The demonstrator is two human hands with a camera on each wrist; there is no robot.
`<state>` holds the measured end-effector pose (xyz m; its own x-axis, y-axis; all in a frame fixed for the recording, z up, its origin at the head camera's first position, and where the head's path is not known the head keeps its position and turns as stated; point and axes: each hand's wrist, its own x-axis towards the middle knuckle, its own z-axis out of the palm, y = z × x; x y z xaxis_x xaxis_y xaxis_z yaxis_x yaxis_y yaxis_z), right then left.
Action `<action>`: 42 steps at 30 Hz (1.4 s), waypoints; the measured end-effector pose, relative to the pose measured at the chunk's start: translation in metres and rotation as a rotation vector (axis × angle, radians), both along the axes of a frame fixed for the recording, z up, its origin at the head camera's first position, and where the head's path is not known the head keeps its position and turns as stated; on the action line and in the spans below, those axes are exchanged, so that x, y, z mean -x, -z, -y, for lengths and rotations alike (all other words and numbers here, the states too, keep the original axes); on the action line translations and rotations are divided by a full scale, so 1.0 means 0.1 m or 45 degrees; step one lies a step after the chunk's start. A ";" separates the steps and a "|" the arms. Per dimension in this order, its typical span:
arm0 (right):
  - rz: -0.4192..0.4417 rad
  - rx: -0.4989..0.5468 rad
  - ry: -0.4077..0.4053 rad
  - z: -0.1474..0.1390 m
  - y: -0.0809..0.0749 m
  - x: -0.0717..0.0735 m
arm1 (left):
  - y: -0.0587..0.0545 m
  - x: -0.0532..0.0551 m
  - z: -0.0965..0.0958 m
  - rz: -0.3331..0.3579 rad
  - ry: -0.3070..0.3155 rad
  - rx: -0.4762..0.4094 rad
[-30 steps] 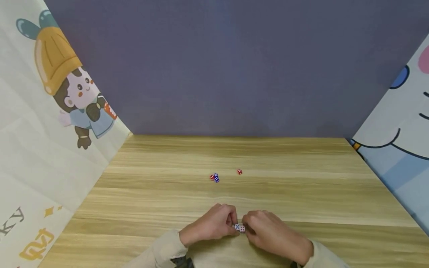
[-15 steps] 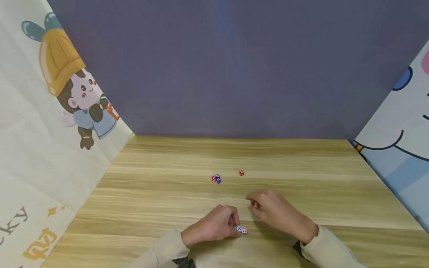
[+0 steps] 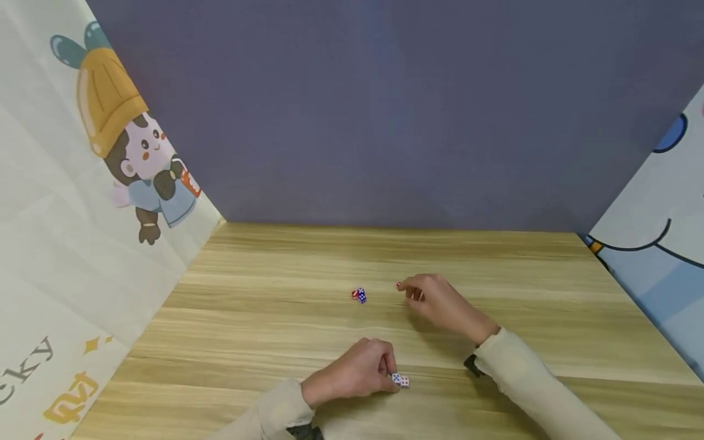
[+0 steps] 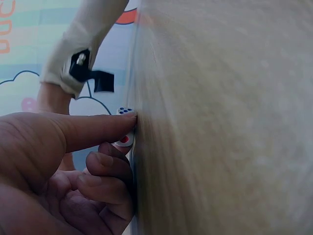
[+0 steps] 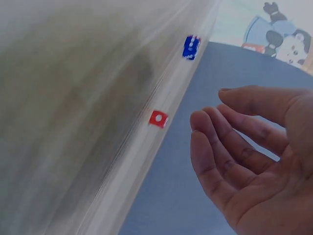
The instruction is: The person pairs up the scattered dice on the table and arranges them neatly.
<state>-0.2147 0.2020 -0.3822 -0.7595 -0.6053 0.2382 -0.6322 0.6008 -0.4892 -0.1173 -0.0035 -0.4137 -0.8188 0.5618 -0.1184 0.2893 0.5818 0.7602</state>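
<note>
My left hand [image 3: 360, 370] rests low on the table, pinching a white die [image 3: 396, 379] with blue pips between thumb and forefinger. A second white die [image 3: 405, 382], with red pips on top, sits right against it. In the left wrist view the thumb partly covers the white die [image 4: 125, 111]. My right hand [image 3: 442, 305] hovers beside a single red die [image 3: 398, 285], partly hidden by its fingertips in the head view. In the right wrist view that red die [image 5: 158, 118] stands apart from the loosely bent fingers [image 5: 201, 152], which hold nothing.
Left of the lone red die, another red die [image 3: 354, 295] touches blue dice [image 3: 361, 296] on the wood-grain table [image 3: 264, 330]. A dark grey panel [image 3: 352, 122] stands behind the table. Cartoon-printed sheets [image 3: 44, 214] line the sides.
My right hand has left the white dice and moved forward over the table to the lone red die. The left hand keeps its pinch, while the head view shifts slightly.
</note>
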 end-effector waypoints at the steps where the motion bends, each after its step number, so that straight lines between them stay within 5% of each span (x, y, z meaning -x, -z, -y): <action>1: 0.009 0.007 0.006 0.01 0.01 0.05 | 0.00 0.00 0.00 0.003 -0.003 0.000; 8: 0.092 -0.009 0.059 0.03 0.03 0.33 | -0.01 -0.01 0.00 0.016 -0.017 -0.001; 18: 0.224 -0.119 0.005 0.03 0.13 0.54 | 0.00 -0.01 -0.01 0.015 0.014 -0.031; 42: 0.187 -0.083 0.031 0.04 0.25 0.60 | 0.02 0.01 0.01 -0.017 0.029 -0.014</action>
<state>-0.2746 0.1979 -0.4076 -0.7979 -0.5968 0.0848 -0.5418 0.6484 -0.5349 -0.1183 -0.0040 -0.4158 -0.8072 0.5816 -0.1011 0.3129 0.5667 0.7622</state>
